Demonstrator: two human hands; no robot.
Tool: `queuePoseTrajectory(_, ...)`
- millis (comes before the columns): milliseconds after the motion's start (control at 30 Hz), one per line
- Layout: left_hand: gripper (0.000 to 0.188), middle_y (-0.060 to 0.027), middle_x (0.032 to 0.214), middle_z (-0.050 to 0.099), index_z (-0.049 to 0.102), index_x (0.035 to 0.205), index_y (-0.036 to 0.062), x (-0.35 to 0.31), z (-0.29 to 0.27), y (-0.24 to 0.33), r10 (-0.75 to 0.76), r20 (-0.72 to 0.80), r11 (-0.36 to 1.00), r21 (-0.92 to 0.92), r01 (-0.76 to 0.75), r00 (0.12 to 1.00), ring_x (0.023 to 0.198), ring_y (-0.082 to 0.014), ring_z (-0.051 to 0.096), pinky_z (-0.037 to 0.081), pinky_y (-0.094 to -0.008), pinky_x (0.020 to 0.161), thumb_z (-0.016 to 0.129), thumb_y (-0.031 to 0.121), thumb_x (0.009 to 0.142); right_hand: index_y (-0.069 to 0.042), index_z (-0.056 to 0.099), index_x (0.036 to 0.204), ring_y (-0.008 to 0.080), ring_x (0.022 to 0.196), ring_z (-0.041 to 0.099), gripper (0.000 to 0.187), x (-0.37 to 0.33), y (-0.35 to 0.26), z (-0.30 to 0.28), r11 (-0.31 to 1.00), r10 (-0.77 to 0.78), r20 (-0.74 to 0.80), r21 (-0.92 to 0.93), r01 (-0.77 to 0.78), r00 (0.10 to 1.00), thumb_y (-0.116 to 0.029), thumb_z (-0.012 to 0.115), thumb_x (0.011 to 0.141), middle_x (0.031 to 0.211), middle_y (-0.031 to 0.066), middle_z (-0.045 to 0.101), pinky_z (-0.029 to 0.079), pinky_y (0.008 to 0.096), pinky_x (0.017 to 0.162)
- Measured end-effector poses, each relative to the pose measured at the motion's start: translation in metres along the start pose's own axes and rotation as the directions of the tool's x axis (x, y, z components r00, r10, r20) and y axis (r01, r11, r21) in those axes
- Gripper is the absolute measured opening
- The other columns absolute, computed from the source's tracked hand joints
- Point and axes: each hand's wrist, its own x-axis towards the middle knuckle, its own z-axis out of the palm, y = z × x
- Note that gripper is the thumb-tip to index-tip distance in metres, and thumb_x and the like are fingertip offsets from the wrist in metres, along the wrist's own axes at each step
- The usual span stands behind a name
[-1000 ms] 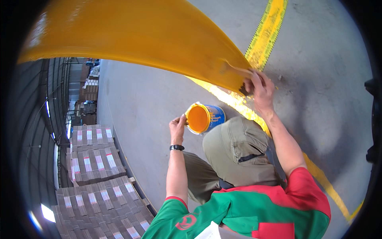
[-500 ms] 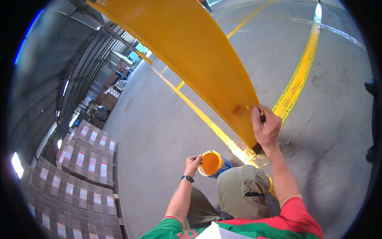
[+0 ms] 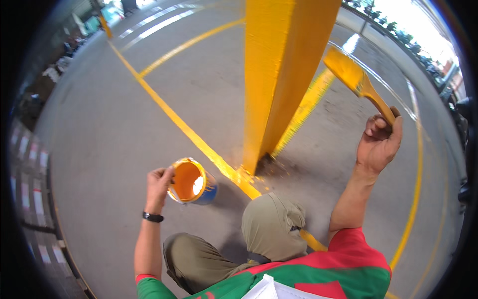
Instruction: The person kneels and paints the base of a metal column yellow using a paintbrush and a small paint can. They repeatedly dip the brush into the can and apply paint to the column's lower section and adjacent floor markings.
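A flat paintbrush coated in yellow paint is held up by its wooden handle in my right hand, fingers closed round it. The brush is to the right of a yellow-painted pillar and apart from it. My left hand grips the rim of a blue paint bucket with orange-yellow paint inside and a light glare on it. The bucket is tilted a little toward me, left of the pillar's foot. Paint splashes mark the floor round that foot.
Yellow lines cross the grey concrete floor. A yellow strip runs away behind the pillar. Stacked cartons line the far left. My bent knee is close to the pillar's foot.
My right hand has moved away from the pillar to the right, raising the brush off its face. My head has turned, so the pillar shows upright. My left hand stays on the bucket.
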Motion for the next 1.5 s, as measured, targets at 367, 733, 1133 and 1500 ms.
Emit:
queuePoseTrajectory(367, 0.037, -0.0005, 0.066, 0.057, 0.065, 0.077, -0.0025, 0.014, -0.025, 0.006, -0.081, 0.017, 0.995, -0.064, 0.082, 0.997, 0.062, -0.0072, 0.051, 0.040, -0.0245, 0.057, 0.066, 0.027, 0.099, -0.002, 0.062, 0.099, 0.0072, 0.053, 0.043, 0.036, -0.044, -0.007, 0.044, 0.696, 0.528, -0.049, -0.548, -0.464, 0.848, -0.034, 0.048, 0.108, 0.061, -0.0013, 0.048, 0.036, 0.0241, 0.050)
queuePoseTrajectory(733, 0.037, 0.0007, 0.071, 0.059, 0.068, 0.083, -0.0017, -0.033, -0.066, 0.040, -0.323, -0.187, 0.946, -0.102, 0.309, 0.928, 0.065, -0.0069, 0.050, 0.037, -0.0238, 0.059, 0.068, 0.031, 0.099, 0.000, 0.060, 0.126, 0.0150, 0.073, 0.063, 0.035, -0.121, 0.056, 0.051, 0.109, 0.980, -0.114, -0.371, -0.922, 0.162, -0.029, 0.054, 0.106, 0.086, 0.0082, 0.068, 0.053, 0.0284, 0.065)
queuePoseTrajectory(1133, 0.041, -0.0012, 0.070, 0.059, 0.062, 0.078, -0.0023, -0.131, -0.148, 0.054, -0.396, -0.304, 0.914, -0.038, 0.404, 0.867, 0.067, -0.0087, 0.050, 0.042, -0.0278, 0.061, 0.064, 0.031, 0.100, -0.005, 0.061, 0.117, 0.0140, 0.068, 0.053, 0.034, -0.006, -0.039, 0.091, 0.377, 0.869, -0.283, -0.151, -0.914, 0.406, -0.036, 0.052, 0.106, 0.077, 0.0029, 0.059, 0.044, 0.0305, 0.065)
queuePoseTrajectory(1500, 0.033, -0.0005, 0.072, 0.060, 0.067, 0.085, -0.0028, -0.149, -0.159, 0.043, -0.415, -0.310, 0.909, -0.096, 0.406, 0.855, 0.066, -0.0095, 0.052, 0.043, -0.0284, 0.062, 0.063, 0.025, 0.101, -0.004, 0.061, 0.110, 0.0130, 0.071, 0.048, 0.034, 0.073, -0.161, 0.032, 0.792, 0.553, -0.418, -0.006, -0.611, 0.721, -0.037, 0.051, 0.107, 0.077, 0.0021, 0.054, 0.040, 0.0278, 0.064)
